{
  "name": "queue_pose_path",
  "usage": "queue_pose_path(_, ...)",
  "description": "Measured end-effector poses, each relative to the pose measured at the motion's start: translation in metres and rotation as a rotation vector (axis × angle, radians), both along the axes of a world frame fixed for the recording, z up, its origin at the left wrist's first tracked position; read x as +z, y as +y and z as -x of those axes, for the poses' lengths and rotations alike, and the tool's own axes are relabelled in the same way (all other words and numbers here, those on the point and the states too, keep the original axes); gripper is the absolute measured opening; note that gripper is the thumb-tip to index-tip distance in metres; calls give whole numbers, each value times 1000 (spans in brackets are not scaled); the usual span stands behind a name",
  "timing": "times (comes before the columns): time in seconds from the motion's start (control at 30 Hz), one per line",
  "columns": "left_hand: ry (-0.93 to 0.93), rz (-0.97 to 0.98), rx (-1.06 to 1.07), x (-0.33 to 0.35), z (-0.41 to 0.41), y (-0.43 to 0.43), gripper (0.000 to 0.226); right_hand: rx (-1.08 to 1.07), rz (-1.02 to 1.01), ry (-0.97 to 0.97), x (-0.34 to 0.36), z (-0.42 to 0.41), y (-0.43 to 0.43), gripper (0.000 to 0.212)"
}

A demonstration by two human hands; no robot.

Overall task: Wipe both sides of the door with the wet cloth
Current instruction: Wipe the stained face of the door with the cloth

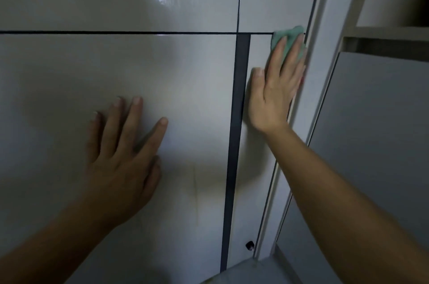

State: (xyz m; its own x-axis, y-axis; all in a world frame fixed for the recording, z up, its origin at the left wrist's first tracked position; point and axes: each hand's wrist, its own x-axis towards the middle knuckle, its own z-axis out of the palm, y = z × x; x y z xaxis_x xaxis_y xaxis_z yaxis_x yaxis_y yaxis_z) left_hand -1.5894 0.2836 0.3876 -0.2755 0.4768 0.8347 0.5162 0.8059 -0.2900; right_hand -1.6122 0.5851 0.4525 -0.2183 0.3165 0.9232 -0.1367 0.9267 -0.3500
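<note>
Pressing flat against the door [185, 98], the right hand [276, 88] holds the green cloth [287, 38] under straight fingers near the door's right edge, beside the frame [308, 102]. The left hand [123, 156] rests open-palmed, fingers spread, on the panel lower left.

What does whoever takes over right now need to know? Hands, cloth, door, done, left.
Left hand: flat on the door, fingers straight, holding nothing.
Right hand: straight fingers press the green cloth onto the door's narrow right strip, at the horizontal seam, beside the frame.
Done: cannot tell how much of this side is wiped.
Left: the rest of this side, then the other side, which is out of view.
</note>
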Motion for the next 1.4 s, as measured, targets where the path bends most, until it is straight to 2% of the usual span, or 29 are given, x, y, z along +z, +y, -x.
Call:
queue_pose_path(0.07, -10, -3, 5, -1, 0, 2, 60, 20, -30, -40, -31, -3, 5, 65)
queue_pose_path(0.2, -38, 16, 14, -13, -7, -3, 60, 34, 82, -280, -163, -28, -16, 66)
queue_pose_path(0.27, -41, 42, 24, -19, -9, -9, 59, 35, 121, -307, -193, -31, -22, 67)
queue_pose_path(0.4, -44, 57, 46, -25, -5, -10, 61, 61, 345, -204, -163, -17, -62, 70)
queue_pose_path(0.43, -42, 49, 51, -26, -5, -9, 61, 85, 303, -196, -164, -16, -84, 69)
queue_pose_path(0.53, -41, 40, 39, -27, -6, -9, 62, 156, -29, -227, -202, -26, -137, 64)
queue_pose_path(0.6, -55, 52, 34, -27, -6, -11, 64, 146, -47, -227, -208, -23, -118, 64)
queue_pose_path(0.73, -58, 57, 52, -27, -6, -9, 66, 38, 427, -140, -173, -9, -72, 68)
queue_pose_path(0.77, -60, 52, 51, -28, -6, -8, 66, 40, 421, -140, -176, -10, -79, 70)
queue_pose_path(0.9, -82, 49, 24, -35, -11, -2, 67, 155, 72, -312, -239, -32, -112, 68)
queue_pose_path(0.97, -94, 85, 12, -47, -14, 2, 66, 134, 36, -302, -231, -29, -82, 68)
queue_pose_path(1.07, -104, 105, 29, -60, -14, 6, 66, 42, 61, -193, -181, -16, -31, 68)
queue_pose_path(1.13, -111, 102, 38, -64, -13, 7, 67, 33, 64, -171, -187, -15, -17, 67)
queue_pose_path(1.3, -118, 86, 29, -67, -20, -3, 67, 93, 338, -325, -286, -37, -42, 70)
queue_pose_path(1.4, -124, 104, 70, -79, -27, -27, 70, 102, 541, -249, -269, -26, -61, 71)
